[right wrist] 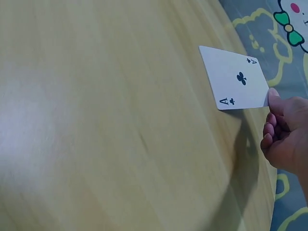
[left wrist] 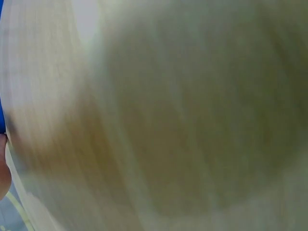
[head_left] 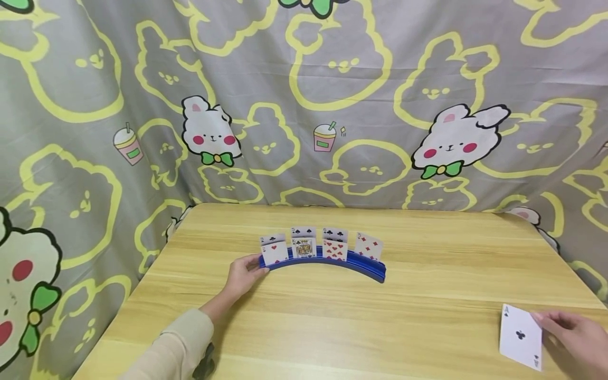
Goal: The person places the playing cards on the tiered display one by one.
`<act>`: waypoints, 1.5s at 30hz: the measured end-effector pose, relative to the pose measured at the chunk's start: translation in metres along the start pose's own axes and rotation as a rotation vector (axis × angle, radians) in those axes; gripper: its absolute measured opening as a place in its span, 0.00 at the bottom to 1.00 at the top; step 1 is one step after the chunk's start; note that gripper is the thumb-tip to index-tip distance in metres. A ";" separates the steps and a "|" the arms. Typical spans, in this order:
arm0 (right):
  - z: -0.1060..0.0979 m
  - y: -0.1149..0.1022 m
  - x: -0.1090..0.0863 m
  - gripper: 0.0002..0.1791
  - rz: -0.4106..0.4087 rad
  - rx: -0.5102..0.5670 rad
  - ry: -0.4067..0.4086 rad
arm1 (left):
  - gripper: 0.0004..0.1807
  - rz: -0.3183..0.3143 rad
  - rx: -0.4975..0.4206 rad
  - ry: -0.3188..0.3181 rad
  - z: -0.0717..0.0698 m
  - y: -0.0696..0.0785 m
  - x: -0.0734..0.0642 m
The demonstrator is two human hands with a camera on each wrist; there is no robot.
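Observation:
A curved blue card holder (head_left: 328, 260) stands on the table with several playing cards upright in it, in two overlapping rows. A king of clubs (head_left: 304, 247) and a hearts card (head_left: 334, 249) show in front, a diamonds card (head_left: 368, 246) at the right end. My left hand (head_left: 244, 274) grips the holder's left end, thumb in front and the other fingers partly hidden behind. Far to the right, my right hand (head_left: 577, 335) pinches an ace of clubs (right wrist: 236, 84) by one edge, its face visible and the other fingers curled under the thumb.
The light wooden table (head_left: 294, 327) reaches back to a grey patterned curtain (head_left: 266, 79), which also hangs along the left and right sides. A dark object (head_left: 204, 363) shows beside the left sleeve (head_left: 176, 343).

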State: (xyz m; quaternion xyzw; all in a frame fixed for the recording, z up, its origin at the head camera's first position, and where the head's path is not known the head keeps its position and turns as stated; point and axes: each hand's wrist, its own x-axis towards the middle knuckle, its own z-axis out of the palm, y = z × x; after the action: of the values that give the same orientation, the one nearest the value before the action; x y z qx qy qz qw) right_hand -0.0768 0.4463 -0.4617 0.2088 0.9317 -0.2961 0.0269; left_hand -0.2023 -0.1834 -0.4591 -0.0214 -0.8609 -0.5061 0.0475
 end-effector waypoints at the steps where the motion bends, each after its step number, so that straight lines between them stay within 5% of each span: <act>1: -0.001 -0.003 -0.001 0.33 -0.003 0.012 -0.004 | 0.19 -0.001 0.000 0.000 0.000 0.000 0.000; 10: -0.012 -0.038 -0.014 0.22 -0.188 0.039 0.061 | 0.19 -0.006 -0.002 -0.004 -0.001 0.000 0.002; 24: -0.002 -0.088 -0.025 0.13 -0.195 0.228 0.178 | 0.19 -0.019 -0.010 -0.017 -0.002 0.004 0.000; 40: 0.035 -0.131 -0.036 0.07 -0.255 0.419 0.296 | 0.19 -0.030 -0.010 -0.014 -0.002 0.002 0.000; 45: 0.050 -0.128 -0.021 0.09 -0.304 0.460 0.342 | 0.19 -0.033 -0.012 -0.012 -0.002 0.003 0.000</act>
State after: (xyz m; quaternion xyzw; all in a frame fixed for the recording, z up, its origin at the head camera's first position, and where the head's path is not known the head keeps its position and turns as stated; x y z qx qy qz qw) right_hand -0.1134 0.3158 -0.4304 0.1145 0.8519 -0.4601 -0.2225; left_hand -0.2016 -0.1832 -0.4553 -0.0103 -0.8583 -0.5119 0.0340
